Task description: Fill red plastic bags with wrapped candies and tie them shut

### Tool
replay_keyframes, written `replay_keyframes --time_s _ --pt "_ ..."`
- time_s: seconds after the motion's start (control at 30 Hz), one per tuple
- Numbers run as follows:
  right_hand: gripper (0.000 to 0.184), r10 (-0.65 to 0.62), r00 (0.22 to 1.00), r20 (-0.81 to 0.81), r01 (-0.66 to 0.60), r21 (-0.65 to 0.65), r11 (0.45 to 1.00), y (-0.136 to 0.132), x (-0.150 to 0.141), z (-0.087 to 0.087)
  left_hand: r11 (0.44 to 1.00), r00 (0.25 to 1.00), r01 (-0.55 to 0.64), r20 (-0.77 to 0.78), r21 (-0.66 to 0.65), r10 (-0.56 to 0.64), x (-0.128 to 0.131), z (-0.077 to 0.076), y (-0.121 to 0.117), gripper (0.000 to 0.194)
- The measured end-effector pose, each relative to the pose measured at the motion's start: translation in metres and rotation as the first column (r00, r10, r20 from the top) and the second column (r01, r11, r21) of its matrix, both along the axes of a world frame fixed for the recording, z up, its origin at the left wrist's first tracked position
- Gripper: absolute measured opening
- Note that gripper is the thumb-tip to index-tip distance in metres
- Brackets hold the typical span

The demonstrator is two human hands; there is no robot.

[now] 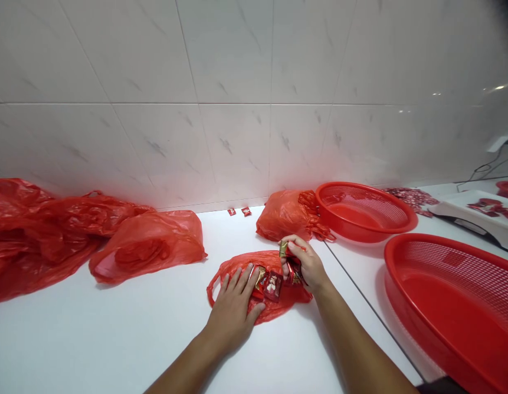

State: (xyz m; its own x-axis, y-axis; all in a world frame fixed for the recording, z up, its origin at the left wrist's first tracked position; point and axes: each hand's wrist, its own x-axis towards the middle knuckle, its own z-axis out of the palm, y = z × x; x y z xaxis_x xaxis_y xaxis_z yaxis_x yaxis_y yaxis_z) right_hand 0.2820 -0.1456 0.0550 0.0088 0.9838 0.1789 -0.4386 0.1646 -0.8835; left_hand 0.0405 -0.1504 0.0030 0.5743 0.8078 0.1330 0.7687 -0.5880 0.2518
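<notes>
A thin red plastic bag lies flattened on the white tabletop, with several wrapped candies on it. My left hand rests on the bag with its fingers stretched out, the fingertips beside a gold-and-red wrapped candy. Just right of that sits a dark red candy packet. My right hand is closed over the bag's right part. Between its thumb and fingers is a wrapped candy with a green-gold end, and more red wrapped pieces show under the palm, partly hidden.
A filled, knotted red bag stands behind my right hand. Two red plastic baskets, a far one and a near one, are at right. A white scale holds red packets. Red bags lie left; two small packets lie by the wall.
</notes>
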Motion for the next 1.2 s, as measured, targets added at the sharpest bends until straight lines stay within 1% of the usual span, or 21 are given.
replay_keyframes --time_s 0.07,0.13,0.2,0.27,0.33,0.43,0.5,0.57,0.6,0.67,0.7,0.73,0.8,0.87,0.93,1.0,1.03,1.1,1.17,1.2 --pt "0.031 0.060 0.996 0.065 -0.059 -0.017 0.998 0.000 -0.001 -0.003 1.000 1.000 -0.012 0.016 0.019 0.012 0.000 -0.001 0.000 0.072" --pt "0.028 0.123 0.974 0.189 -0.119 -0.031 0.992 0.000 -0.003 -0.007 0.999 0.999 -0.024 0.024 0.032 0.024 0.000 -0.001 -0.001 0.071" --pt "0.026 0.139 0.932 0.336 -0.132 -0.042 0.990 -0.001 -0.006 -0.011 0.999 0.999 -0.036 0.022 0.031 0.035 0.000 0.000 -0.002 0.069" --pt "0.027 0.119 0.900 0.420 -0.109 -0.047 0.993 -0.002 -0.009 -0.013 0.999 0.999 -0.046 0.020 0.024 0.046 0.001 0.001 -0.003 0.068" --pt "0.032 0.097 0.912 0.397 -0.088 -0.041 0.995 -0.002 -0.010 -0.014 0.998 0.998 -0.051 0.024 0.021 0.051 0.001 0.001 -0.004 0.069" --pt "0.037 0.021 0.966 0.258 -0.028 0.023 0.999 -0.001 -0.010 -0.012 0.998 0.998 -0.049 0.038 0.029 0.048 0.001 -0.002 -0.005 0.071" --pt "0.034 -0.084 0.983 0.162 0.071 0.085 0.994 0.000 -0.008 -0.009 0.997 0.996 -0.049 0.075 0.063 0.044 0.002 -0.003 -0.005 0.071" --pt "0.034 -0.217 0.973 0.077 0.207 0.120 0.971 0.000 -0.007 -0.008 0.989 0.986 -0.057 0.160 0.138 0.035 0.002 -0.002 -0.004 0.067" --pt "0.035 -0.286 0.957 0.043 0.279 0.127 0.952 0.001 -0.007 -0.008 0.980 0.975 -0.069 0.222 0.187 0.026 0.002 0.000 -0.002 0.059" --pt "0.037 -0.397 0.918 0.009 0.393 0.136 0.910 0.001 -0.009 -0.009 0.952 0.932 -0.104 0.363 0.287 -0.008 0.001 0.005 0.002 0.035" --pt "0.039 -0.435 0.901 0.010 0.429 0.142 0.892 0.001 -0.011 -0.010 0.936 0.904 -0.124 0.425 0.329 -0.029 0.000 0.008 0.004 0.024" --pt "0.041 -0.458 0.889 0.022 0.450 0.153 0.880 0.001 -0.014 -0.011 0.922 0.879 -0.144 0.474 0.360 -0.048 -0.001 0.011 0.006 0.018" --pt "0.043 -0.466 0.882 0.077 0.447 0.178 0.877 0.001 -0.021 -0.015 0.907 0.846 -0.170 0.530 0.385 -0.067 -0.003 0.015 0.008 0.015" --pt "0.045 -0.441 0.881 0.170 0.407 0.202 0.891 0.000 -0.027 -0.019 0.911 0.833 -0.186 0.551 0.367 -0.052 -0.003 0.017 0.009 0.015" --pt "0.047 -0.415 0.869 0.271 0.363 0.223 0.905 0.000 -0.030 -0.022 0.922 0.824 -0.205 0.566 0.328 -0.018 -0.002 0.016 0.008 0.026" --pt "0.047 -0.414 0.848 0.331 0.346 0.247 0.905 0.000 -0.029 -0.022 0.929 0.819 -0.230 0.574 0.290 0.023 0.000 0.016 0.007 0.036" --pt "0.045 -0.420 0.845 0.332 0.347 0.259 0.902 0.000 -0.027 -0.022 0.930 0.820 -0.243 0.571 0.275 0.045 0.000 0.017 0.008 0.037" --pt "0.037 -0.405 0.874 0.268 0.339 0.261 0.904 0.000 -0.021 -0.019 0.925 0.832 -0.281 0.546 0.256 0.101 -0.004 0.022 0.012 0.033" --pt "0.026 -0.349 0.924 0.157 0.305 0.248 0.919 0.000 -0.015 -0.016 0.908 0.846 -0.351 0.492 0.227 0.204 -0.012 0.031 0.019 0.022" --pt "0.022 -0.316 0.942 0.116 0.282 0.244 0.928 0.000 -0.013 -0.015 0.897 0.847 -0.398 0.453 0.195 0.277 -0.018 0.037 0.023 0.022"
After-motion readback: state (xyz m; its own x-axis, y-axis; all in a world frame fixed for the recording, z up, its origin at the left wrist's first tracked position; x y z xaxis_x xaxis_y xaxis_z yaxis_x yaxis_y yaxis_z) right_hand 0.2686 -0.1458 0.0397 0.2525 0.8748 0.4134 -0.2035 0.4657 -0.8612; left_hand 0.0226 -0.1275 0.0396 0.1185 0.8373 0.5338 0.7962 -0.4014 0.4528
